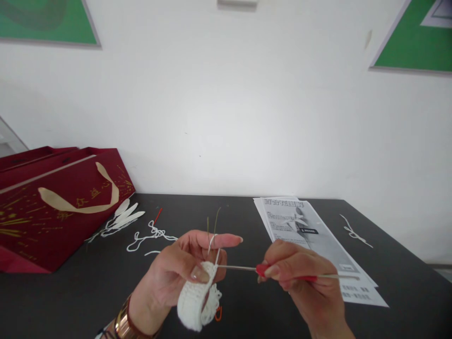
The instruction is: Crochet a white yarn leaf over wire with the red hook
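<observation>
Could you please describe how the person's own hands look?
The left hand is ungloved, with a shiny copper-gold band at the wrist and a dark band beside it. The right hand is also ungloved, with no jewellery or sleeve in view.

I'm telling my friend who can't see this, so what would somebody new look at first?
Probably the big dark red bag with gold marks, on the left of the black table. Next, at the lower middle, the white crocheted piece held in the left hand, with a thin hook reaching its edge from the right hand. The green panel in the top left corner stands out too.
</observation>
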### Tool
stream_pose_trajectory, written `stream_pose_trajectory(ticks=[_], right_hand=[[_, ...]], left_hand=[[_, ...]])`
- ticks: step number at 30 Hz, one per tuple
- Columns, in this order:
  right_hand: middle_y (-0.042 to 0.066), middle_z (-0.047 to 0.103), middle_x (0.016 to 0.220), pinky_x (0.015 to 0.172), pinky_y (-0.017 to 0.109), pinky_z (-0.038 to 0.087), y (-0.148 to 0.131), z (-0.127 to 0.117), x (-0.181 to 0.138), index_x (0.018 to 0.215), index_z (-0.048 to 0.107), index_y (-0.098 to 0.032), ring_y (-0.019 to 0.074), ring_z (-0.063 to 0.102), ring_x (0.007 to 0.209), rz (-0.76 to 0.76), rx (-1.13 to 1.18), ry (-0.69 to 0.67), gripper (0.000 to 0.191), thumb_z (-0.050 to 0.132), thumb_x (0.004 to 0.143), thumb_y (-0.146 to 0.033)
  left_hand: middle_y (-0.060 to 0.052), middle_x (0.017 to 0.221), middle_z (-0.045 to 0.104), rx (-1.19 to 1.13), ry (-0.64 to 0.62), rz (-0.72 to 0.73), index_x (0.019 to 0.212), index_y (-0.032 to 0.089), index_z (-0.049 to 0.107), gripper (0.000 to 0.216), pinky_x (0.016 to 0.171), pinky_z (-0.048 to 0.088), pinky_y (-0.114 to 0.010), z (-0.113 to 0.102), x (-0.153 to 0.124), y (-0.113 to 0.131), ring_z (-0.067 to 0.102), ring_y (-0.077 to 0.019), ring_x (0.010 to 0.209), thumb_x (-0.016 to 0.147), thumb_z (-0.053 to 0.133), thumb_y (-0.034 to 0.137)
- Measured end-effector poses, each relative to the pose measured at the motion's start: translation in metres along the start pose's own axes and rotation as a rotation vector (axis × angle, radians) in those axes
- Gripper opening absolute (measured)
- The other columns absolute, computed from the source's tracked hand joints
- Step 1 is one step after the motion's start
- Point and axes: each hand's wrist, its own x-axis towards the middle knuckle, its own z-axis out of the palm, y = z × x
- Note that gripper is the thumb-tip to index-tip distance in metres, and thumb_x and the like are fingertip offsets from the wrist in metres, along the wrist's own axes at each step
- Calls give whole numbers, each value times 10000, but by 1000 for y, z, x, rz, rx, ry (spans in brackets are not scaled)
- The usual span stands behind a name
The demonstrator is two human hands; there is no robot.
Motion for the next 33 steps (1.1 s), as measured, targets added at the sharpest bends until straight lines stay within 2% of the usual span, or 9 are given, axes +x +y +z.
stream_pose_trajectory(ticks=[3,7,12,17,22,28,33], right_hand=[[56,668,781,546,279,541,1,1,-1,919,719,-228,164,640,656,26,64,23,131,609,854,-198],[47,659,793,563,277,543,6,7,-4,919,708,-218,155,648,649,68,164,93,125,600,860,-191],[47,663,794,569,279,533,10,8,-4,917,707,-212,156,646,655,57,119,116,122,602,859,-189],[53,671,780,565,293,529,10,7,-5,920,707,-213,169,644,669,34,76,123,122,601,860,-197],[52,666,784,564,296,524,11,8,-6,917,706,-213,166,644,656,43,70,132,121,600,861,-196],[45,659,782,571,284,528,14,11,-5,908,704,-210,160,646,661,76,133,141,117,604,856,-179],[45,664,790,567,294,537,13,7,-3,909,710,-218,166,651,656,69,127,91,115,613,852,-196]], left_hand=[[28,486,396,50,40,9,1042,105,723,559,432,221,-202,-1,-4,0,303,-77,468,489,644,67],[-7,601,526,255,114,58,1081,187,711,498,468,279,-215,-1,-10,2,419,-89,503,586,738,145],[10,641,482,429,143,112,1097,223,701,429,500,285,-212,5,-9,1,400,-78,540,672,754,260],[2,770,488,555,208,190,1056,274,715,349,562,349,-207,13,-5,-4,443,-97,658,713,733,214],[28,678,502,483,337,194,1010,284,734,352,559,358,-186,13,-6,-9,436,-70,604,674,769,188],[42,615,512,329,347,127,1036,251,726,458,521,374,-185,14,-9,-8,453,-53,531,597,809,150],[22,589,586,253,306,65,1040,205,725,491,502,375,-188,15,-9,-4,496,-68,519,563,814,127]])
